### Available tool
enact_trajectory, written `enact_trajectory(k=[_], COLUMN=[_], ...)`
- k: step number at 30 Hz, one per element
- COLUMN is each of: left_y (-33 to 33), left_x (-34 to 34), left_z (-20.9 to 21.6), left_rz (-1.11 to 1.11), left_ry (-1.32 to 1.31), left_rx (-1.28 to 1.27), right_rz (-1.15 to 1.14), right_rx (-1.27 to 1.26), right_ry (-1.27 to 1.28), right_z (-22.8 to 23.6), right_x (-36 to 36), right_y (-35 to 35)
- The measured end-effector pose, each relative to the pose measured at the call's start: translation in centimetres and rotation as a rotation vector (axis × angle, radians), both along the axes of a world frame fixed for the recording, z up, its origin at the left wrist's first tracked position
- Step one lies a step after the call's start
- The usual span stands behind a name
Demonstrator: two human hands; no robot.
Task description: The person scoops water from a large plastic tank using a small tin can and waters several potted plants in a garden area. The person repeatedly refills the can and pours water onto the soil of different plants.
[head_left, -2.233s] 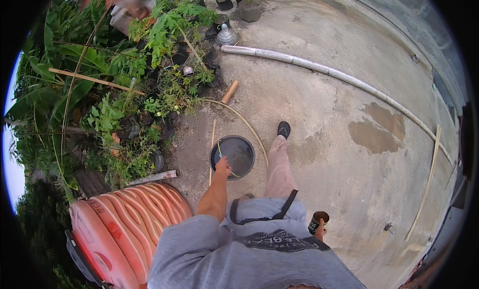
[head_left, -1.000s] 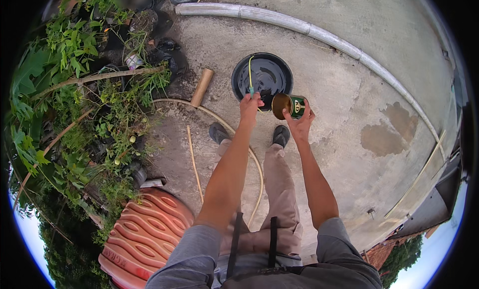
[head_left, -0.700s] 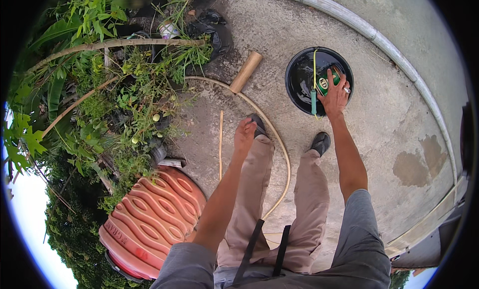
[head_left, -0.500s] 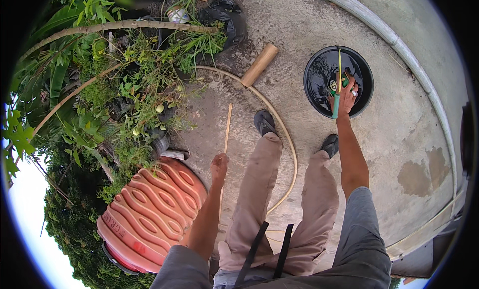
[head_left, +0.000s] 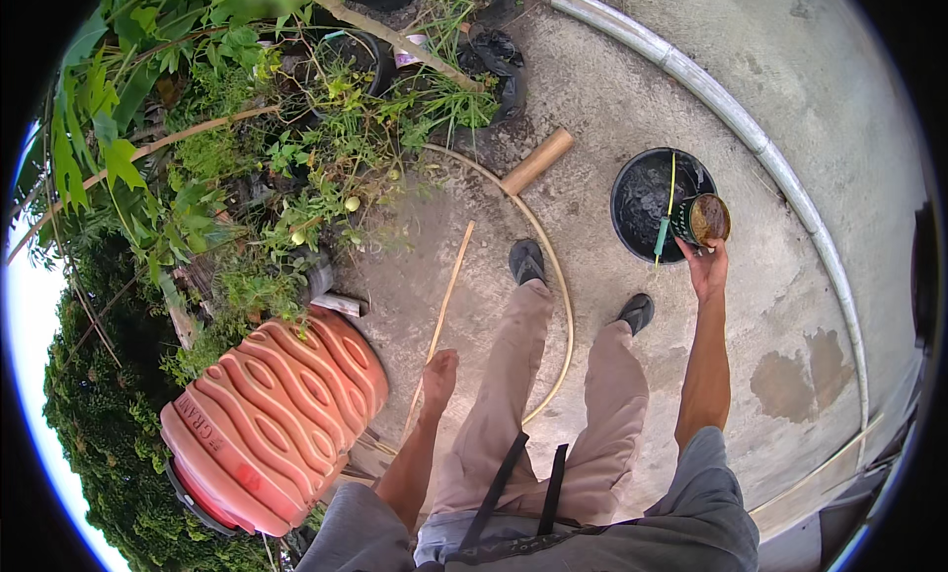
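Right grip (head_left: 705, 264) holding a round dark green metal can (head_left: 707, 221)

It's at the right edge of the round black plastic tub (head_left: 620, 217). I can't tell if the left grip (head_left: 439, 375) is empty.

I hold a dark green can (head_left: 703, 221) tilted, its round mouth facing me, brownish inside, over the right side of a black tub (head_left: 617, 209) of rippled water (head_left: 642, 199). The tub's yellow handle (head_left: 672, 185) has a teal grip (head_left: 663, 236).

Dark capital letters (head_left: 211, 432) and a red mark (head_left: 247, 475) stand near the dark-rimmed end of the ribbed orange plastic tank (head_left: 296, 404); pale lettering (head_left: 679, 219), too small to read, marks the dark green cylindrical can (head_left: 708, 220).
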State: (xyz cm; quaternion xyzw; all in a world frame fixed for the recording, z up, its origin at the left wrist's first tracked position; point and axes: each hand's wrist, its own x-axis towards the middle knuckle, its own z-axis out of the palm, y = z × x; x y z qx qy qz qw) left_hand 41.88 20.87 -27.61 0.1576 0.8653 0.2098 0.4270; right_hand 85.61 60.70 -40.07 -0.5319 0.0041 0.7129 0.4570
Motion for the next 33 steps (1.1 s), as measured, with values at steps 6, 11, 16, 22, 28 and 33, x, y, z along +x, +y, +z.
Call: enact_trajectory(k=[6, 11, 16, 22, 28, 33], left_y=[5.7, 5.1, 1.4, -2.8, -3.9, 0.6], left_x=[0.9, 0.0, -3.9, -10.6, -12.4, -9.9], left_z=[6.6, 12.7, 18.8, 21.6, 23.0, 24.2], left_rz=[0.168, 0.303, 0.346, 0.531, 0.697, 0.873], left_ry=[-0.334, -0.479, -0.496, -0.357, -0.295, -0.283], left_rx=[0.109, 0.179, 0.169, 0.063, 0.032, 0.011], right_rz=[0.014, -0.040, -0.040, 0.075, 0.298, 0.416], right_rx=[0.083, 0.074, 0.115, 0.178, 0.230, 0.274], right_ry=[0.032, 0.011, -0.075, -0.179, -0.324, -0.435], right_z=[13.2, 24.0, 33.4, 37.3, 42.9, 41.0], right_x=[-1.6, -5.3, -11.1, -17.2, -27.5, -33.3], right_y=[-0.1, 0.9, 4.3, 13.1, 23.8, 34.0])
